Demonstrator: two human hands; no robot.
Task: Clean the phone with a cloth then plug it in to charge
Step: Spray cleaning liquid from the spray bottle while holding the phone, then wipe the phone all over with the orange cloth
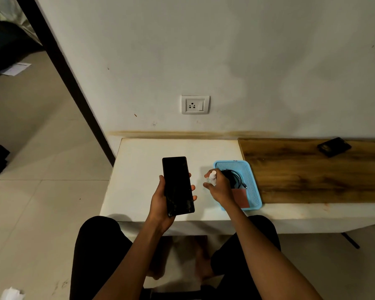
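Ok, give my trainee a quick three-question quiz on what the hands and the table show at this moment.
1. True or false: the left hand holds the black rectangular phone screen-up.
2. What does the right hand grip? A) small clear spray bottle B) pink cloth C) black cable
3. Fill in: the cloth and cable lie in the light blue plastic ____.

Key: 1 true; 2 A; 3 basket.

The black phone (178, 186), screen dark and smudged, is held upright; right of it, a pink cloth (241, 198) lies flat and a black charger cable (234, 177) lies coiled.
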